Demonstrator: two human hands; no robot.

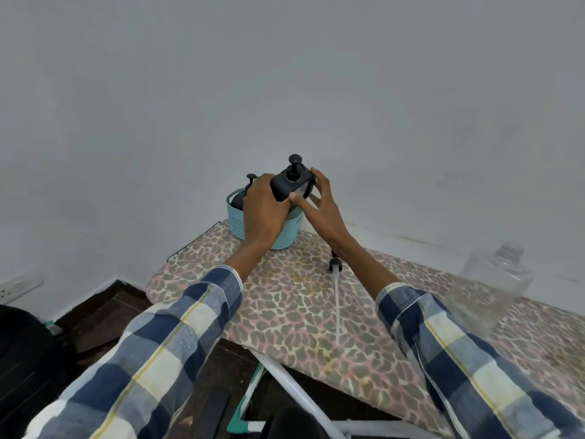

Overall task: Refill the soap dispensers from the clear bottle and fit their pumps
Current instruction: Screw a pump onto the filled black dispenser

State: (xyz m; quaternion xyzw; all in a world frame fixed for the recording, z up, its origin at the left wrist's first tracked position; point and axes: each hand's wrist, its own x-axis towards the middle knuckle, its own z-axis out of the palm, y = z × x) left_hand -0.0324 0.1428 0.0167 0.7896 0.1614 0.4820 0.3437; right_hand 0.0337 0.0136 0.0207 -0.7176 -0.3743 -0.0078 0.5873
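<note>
Head view: an ironing board (285, 312) with a leopard-spot cover carries a teal basket (253, 231) at its far end near the wall, a loose pump (335, 266) with its long white tube lying beside the right forearm, and the clear bottle (498, 274) well off to the right. Both hands hold a dark dispenser (289, 185) with its pump on, above the basket: left hand (264, 210) wrapped around its near side, right hand (321, 205) with spread fingers touching its right side. Another dark dispenser (237, 199) sits inside the basket, partly hidden by the left hand. No readable writing.
</note>
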